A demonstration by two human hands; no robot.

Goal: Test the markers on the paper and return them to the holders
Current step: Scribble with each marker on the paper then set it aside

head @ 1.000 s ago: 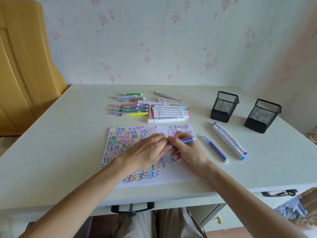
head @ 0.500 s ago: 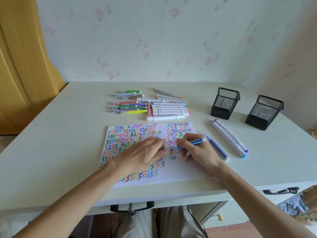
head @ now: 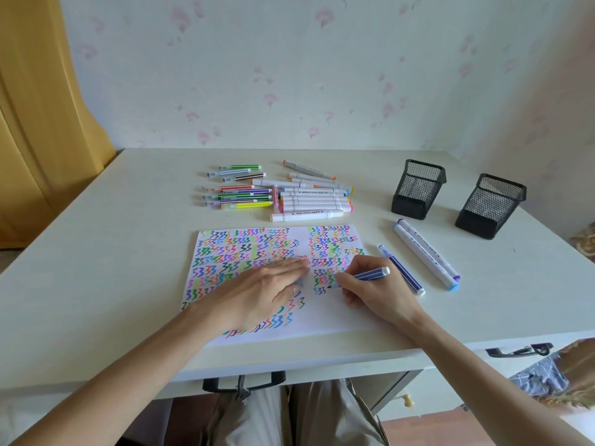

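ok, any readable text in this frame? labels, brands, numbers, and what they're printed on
Nothing reads for certain.
White marker nearest the paper: one line of black print along the barrel, too blurred to read.
Other white markers in the pile: print visible, too small to read.
Two white markers right of the paper: dark lettering along the barrels, too blurred to read.
Paper: coloured zigzags resembling "3", test strokes rather than text.
Mesh holders: no text visible.

Left hand (head: 267, 289) flat, fingers straight, palm down. Right hand (head: 375, 289) curled, pinching marker (head: 370, 273), tip down.
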